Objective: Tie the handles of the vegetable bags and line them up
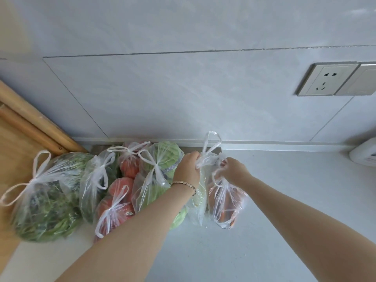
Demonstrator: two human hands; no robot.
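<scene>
Several clear plastic bags of vegetables stand on the white counter [274, 200] against the wall. At the far right of the group is a bag of carrots [225, 204]. My left hand [188, 169] grips one of its handles, whose loop [212, 141] sticks up. My right hand [234, 171] pinches the other handle close beside it. To the left stand tied bags: leafy greens [46, 202], a second bag of greens [93, 186], tomatoes [116, 204], more tomatoes behind [130, 163], and cabbage [162, 157]. A pale green vegetable bag [195, 202] sits partly hidden under my left arm.
A wooden board [18, 147] lies at the left, under the greens bag. A wall socket [325, 79] and a switch [358, 80] are on the tiled wall at the upper right. A white appliance [364, 153] sits at the right edge.
</scene>
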